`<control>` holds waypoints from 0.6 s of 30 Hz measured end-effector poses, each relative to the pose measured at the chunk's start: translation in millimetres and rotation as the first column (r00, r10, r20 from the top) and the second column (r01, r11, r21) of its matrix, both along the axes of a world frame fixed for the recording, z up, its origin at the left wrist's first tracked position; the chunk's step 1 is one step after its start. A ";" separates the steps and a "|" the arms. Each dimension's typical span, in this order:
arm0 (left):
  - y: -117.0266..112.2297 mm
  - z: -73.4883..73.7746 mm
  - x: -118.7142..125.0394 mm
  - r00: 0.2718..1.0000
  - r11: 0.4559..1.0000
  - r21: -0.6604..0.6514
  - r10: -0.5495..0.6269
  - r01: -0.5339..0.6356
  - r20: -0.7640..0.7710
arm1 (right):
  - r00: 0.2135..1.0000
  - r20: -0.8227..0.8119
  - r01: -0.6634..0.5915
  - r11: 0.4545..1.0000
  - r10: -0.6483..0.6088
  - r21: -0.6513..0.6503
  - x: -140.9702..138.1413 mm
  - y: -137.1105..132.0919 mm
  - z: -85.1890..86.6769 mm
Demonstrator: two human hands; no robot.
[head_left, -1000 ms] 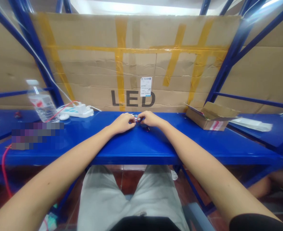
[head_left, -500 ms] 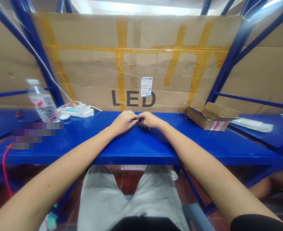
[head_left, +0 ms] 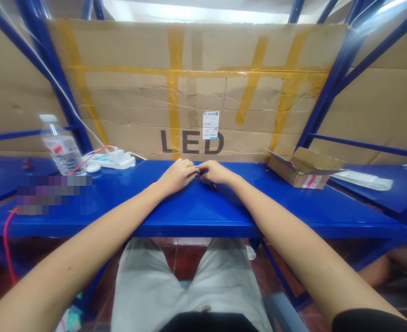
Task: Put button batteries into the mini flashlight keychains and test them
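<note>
Both my hands meet over the middle of the blue table, fingertips close together. My left hand, with a ring on one finger, is closed in a pinch around something tiny. My right hand is closed too, its fingers bent against the same spot. A small glint shows between the fingertips, but its kind is too small to make out. Just under my right hand a small dark object shows, partly covered by the fingers; I cannot tell whether it is held or lies on the table.
A tall cardboard sheet marked LED stands behind the table. At left are a water bottle, a white power strip and a red cable. An open cardboard box and white packaging sit at right.
My left fingers have closed slightly, narrowing the dark gap seen beneath them. My right hand and the surrounding things stay in place.
</note>
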State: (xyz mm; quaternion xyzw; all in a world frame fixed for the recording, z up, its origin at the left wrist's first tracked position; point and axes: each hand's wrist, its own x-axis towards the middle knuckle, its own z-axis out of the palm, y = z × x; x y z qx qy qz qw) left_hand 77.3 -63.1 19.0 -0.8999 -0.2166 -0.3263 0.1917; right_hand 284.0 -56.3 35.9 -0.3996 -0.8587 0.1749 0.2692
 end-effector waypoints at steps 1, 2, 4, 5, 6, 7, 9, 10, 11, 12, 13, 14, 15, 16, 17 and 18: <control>0.2 -0.2 -0.4 1.000 1.000 0.020 0.000 0.001 -0.004 | 1.000 -0.001 0.001 1.000 -0.001 -0.005 -0.2 0.2 -0.3; 0.3 -0.2 -0.7 1.000 0.999 0.036 0.000 0.000 -0.008 | 1.000 -0.003 0.003 1.000 -0.003 -0.010 -0.4 0.4 -0.6; -0.2 0.2 -0.9 1.000 0.999 0.051 0.009 -0.009 -0.017 | 1.000 -0.014 0.007 1.000 -0.007 -0.018 -0.9 0.6 -0.9; -0.8 0.4 -0.8 1.000 0.999 0.049 0.016 -0.015 -0.022 | 1.000 -0.021 0.006 1.000 -0.007 -0.022 -1.2 0.6 -1.0; -1.5 0.8 -0.5 0.999 0.999 0.042 0.023 -0.022 -0.026 | 1.000 -0.030 0.005 1.000 -0.005 -0.028 -1.5 0.5 -1.0; -2.2 1.1 -0.2 0.999 0.999 0.030 0.029 -0.028 -0.026 | 0.999 -0.039 0.001 0.999 -0.002 -0.036 -1.8 0.3 -0.9; -3.6 1.9 0.6 1.000 1.000 -0.002 0.028 -0.028 0.001 | 0.998 -0.056 -0.008 0.999 0.005 -0.053 -2.2 0.0 -0.8; -4.2 2.5 0.9 0.999 1.000 -0.023 0.022 -0.021 0.028 | 0.998 -0.064 -0.009 0.999 0.006 -0.050 -2.2 0.1 -0.8; -4.8 3.2 0.9 0.998 0.999 -0.046 0.017 -0.015 0.062 | 0.997 -0.075 -0.007 0.999 0.004 -0.036 -2.1 0.3 -0.8; -5.4 4.1 0.6 0.995 0.998 -0.068 0.018 -0.011 0.098 | 0.996 -0.088 -0.002 1.000 0.002 -0.011 -1.9 0.7 -0.8; -5.8 5.2 -0.1 0.990 0.996 -0.091 0.026 -0.014 0.135 | 0.995 -0.101 0.002 1.000 0.001 0.022 -1.6 1.3 -0.9; -6.3 6.2 -1.1 0.985 0.993 -0.115 0.040 -0.021 0.169 | 0.993 -0.114 0.004 0.998 0.003 0.056 -1.2 2.0 -1.1; -6.6 7.2 -2.3 0.979 0.990 -0.138 0.058 -0.031 0.197 | 0.992 -0.125 0.003 0.996 0.008 0.087 -0.7 2.8 -1.2; -6.9 8.1 -3.6 0.973 0.986 -0.159 0.075 -0.040 0.218 | 0.991 -0.131 0.001 0.994 0.014 0.112 -0.3 3.5 -1.4; -7.0 8.8 -4.8 0.969 0.983 -0.177 0.088 -0.047 0.230 | 0.991 -0.132 -0.002 0.992 0.019 0.129 0.1 4.1 -1.5; -7.1 9.2 -5.9 0.967 0.980 -0.191 0.097 -0.052 0.236 | 0.992 -0.128 -0.003 0.990 0.021 0.139 0.3 4.6 -1.6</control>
